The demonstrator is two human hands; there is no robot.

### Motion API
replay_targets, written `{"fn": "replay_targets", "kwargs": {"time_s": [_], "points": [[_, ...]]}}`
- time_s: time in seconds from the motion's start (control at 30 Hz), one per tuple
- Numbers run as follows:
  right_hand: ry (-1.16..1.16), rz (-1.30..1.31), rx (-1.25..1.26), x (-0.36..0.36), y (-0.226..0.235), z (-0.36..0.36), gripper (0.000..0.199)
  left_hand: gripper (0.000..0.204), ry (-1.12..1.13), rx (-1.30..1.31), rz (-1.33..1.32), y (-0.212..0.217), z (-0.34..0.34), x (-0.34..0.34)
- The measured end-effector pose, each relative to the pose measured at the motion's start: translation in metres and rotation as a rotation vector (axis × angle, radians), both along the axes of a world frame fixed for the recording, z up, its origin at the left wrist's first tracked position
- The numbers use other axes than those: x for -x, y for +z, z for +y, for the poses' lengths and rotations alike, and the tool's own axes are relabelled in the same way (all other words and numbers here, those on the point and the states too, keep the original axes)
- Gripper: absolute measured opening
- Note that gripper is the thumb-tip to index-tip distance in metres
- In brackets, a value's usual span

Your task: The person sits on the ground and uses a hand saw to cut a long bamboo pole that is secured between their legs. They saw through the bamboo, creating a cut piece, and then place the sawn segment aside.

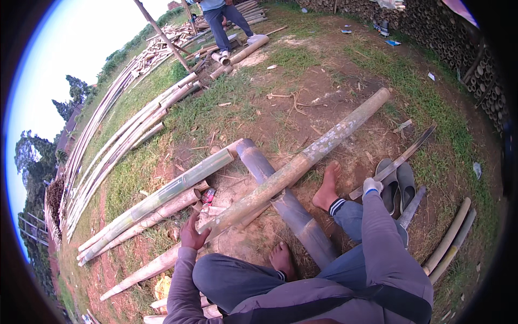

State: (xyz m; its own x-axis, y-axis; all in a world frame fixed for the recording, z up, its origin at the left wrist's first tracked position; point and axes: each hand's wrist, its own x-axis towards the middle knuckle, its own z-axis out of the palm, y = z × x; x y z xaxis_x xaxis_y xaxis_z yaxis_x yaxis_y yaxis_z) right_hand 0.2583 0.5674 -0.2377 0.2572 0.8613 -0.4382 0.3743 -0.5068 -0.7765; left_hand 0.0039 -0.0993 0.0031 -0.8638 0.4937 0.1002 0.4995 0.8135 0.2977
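My left hand is bare, with thumb and fingers apart, at the near-left end of a long, mottled bamboo pole. It looks to touch that end, without a closed grip that I can see. The pole slants away to the right, resting across a thicker, greyish bamboo piece on the ground between my feet. In a pale glove, my right hand is closed around a long machete, held out to the right with its blade pointing away. The handle's butt shows beyond my fist.
Dark shoes and another long blade lie by my right arm. Green bamboo lies at left; curved split pieces at far right. A person stands among poles ahead. Stacked bamboo lines the right.
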Motion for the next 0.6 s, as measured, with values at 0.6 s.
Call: {"fn": "replay_targets", "kwargs": {"time_s": [0.6], "points": [[0.28,1.511,0.186,0.058,0.154,-0.117,0.034,0.074,-0.731,0.171,-0.623,0.052,0.279,-0.042]]}}
